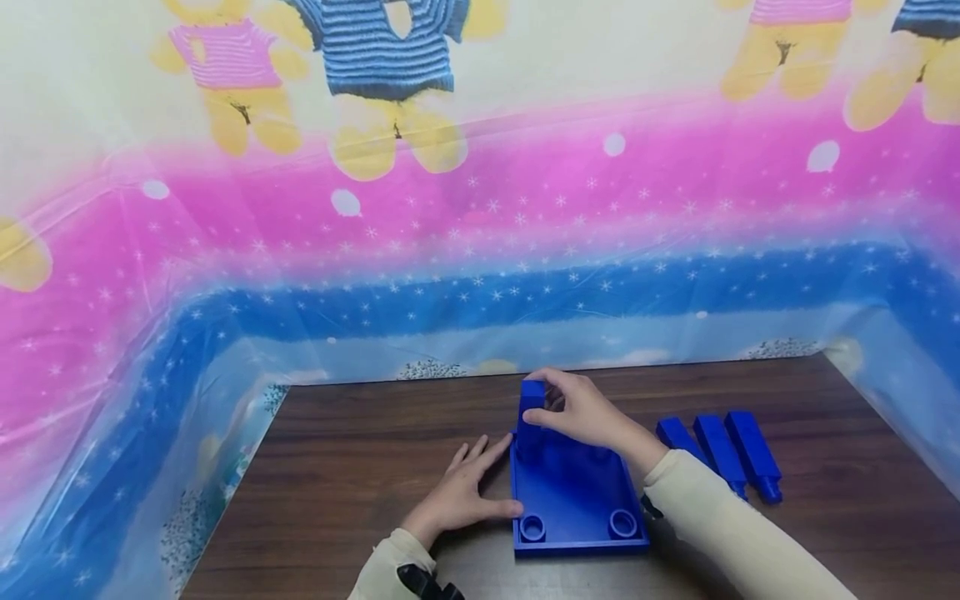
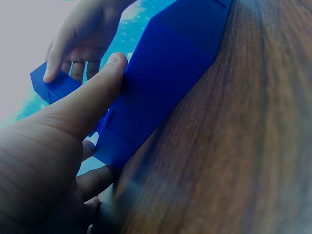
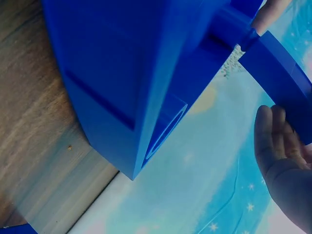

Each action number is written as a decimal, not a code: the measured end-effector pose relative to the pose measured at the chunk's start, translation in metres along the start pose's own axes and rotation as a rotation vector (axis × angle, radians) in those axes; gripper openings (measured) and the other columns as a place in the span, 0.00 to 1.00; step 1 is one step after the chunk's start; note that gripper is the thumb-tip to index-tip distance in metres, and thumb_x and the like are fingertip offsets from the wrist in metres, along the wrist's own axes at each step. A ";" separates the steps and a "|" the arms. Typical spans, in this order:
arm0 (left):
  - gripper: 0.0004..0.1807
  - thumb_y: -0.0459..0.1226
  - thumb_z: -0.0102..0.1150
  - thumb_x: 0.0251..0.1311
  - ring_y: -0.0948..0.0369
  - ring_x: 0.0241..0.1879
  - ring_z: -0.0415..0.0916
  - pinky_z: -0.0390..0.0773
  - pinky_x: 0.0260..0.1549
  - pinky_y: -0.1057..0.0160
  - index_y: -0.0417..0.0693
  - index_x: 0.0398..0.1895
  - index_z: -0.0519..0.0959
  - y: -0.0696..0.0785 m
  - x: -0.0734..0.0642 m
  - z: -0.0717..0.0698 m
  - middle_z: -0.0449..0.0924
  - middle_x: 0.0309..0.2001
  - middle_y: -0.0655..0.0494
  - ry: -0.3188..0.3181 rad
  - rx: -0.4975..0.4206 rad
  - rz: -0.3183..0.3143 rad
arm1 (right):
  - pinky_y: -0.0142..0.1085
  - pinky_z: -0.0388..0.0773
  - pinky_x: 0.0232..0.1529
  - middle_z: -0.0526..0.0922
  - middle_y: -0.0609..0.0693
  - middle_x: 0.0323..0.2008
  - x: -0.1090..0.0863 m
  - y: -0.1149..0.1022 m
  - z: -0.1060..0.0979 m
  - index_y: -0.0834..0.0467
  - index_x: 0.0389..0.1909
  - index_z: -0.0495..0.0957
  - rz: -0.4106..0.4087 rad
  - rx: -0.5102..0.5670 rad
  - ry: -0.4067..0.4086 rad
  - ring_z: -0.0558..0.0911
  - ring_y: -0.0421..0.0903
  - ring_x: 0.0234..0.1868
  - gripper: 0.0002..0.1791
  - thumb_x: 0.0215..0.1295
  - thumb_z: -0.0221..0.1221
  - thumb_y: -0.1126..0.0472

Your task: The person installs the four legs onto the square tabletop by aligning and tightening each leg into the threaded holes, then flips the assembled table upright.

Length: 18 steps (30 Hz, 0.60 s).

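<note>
A blue square panel [image 1: 573,500] with a raised rim lies on the table, round sockets at its corners. My right hand [image 1: 583,410] pinches a blue square post [image 1: 532,393] between thumb and fingers over the panel's far left corner. In the right wrist view the post [image 3: 280,78] leans, its narrow peg end at a corner socket [image 3: 231,24]; I cannot tell whether the peg is inside. My left hand [image 1: 461,493] lies spread along the panel's left side, thumb and a fingertip touching the rim. The left wrist view shows that thumb [image 2: 105,80] straight against the panel.
Three more blue posts [image 1: 723,454] lie side by side right of the panel, partly behind my right sleeve [image 1: 735,517]. The brown wooden table [image 1: 337,467] ends at a patterned cloth [image 1: 480,312] at the back and left.
</note>
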<state>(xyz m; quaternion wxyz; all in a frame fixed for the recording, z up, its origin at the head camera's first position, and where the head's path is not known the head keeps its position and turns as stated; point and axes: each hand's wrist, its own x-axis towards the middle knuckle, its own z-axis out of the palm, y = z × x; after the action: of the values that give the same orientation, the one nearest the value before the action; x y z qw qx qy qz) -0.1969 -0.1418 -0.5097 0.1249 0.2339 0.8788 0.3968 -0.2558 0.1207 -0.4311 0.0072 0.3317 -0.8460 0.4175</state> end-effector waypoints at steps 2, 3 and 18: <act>0.55 0.59 0.75 0.59 0.42 0.84 0.41 0.38 0.78 0.33 0.59 0.86 0.56 0.000 0.000 0.000 0.58 0.82 0.49 0.002 0.001 0.002 | 0.43 0.85 0.48 0.86 0.47 0.45 0.001 0.000 -0.001 0.57 0.68 0.76 -0.005 0.012 -0.012 0.87 0.44 0.45 0.27 0.72 0.69 0.54; 0.55 0.59 0.75 0.59 0.42 0.84 0.41 0.38 0.78 0.33 0.59 0.86 0.56 0.000 -0.001 0.000 0.58 0.82 0.49 0.002 0.001 0.004 | 0.43 0.85 0.49 0.86 0.47 0.46 0.001 0.000 -0.001 0.58 0.69 0.76 -0.007 0.017 -0.015 0.87 0.44 0.45 0.28 0.72 0.69 0.54; 0.55 0.62 0.73 0.59 0.41 0.84 0.40 0.39 0.77 0.31 0.62 0.86 0.56 -0.002 -0.001 0.000 0.57 0.82 0.49 -0.008 0.000 -0.002 | 0.39 0.84 0.43 0.87 0.46 0.46 0.005 -0.003 0.006 0.56 0.67 0.80 -0.019 0.005 0.047 0.85 0.41 0.42 0.30 0.66 0.74 0.54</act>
<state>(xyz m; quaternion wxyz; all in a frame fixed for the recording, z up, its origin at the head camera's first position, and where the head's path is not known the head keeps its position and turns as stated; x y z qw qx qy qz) -0.1970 -0.1433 -0.5106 0.1287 0.2343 0.8785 0.3960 -0.2560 0.1126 -0.4317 0.0300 0.3298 -0.8413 0.4273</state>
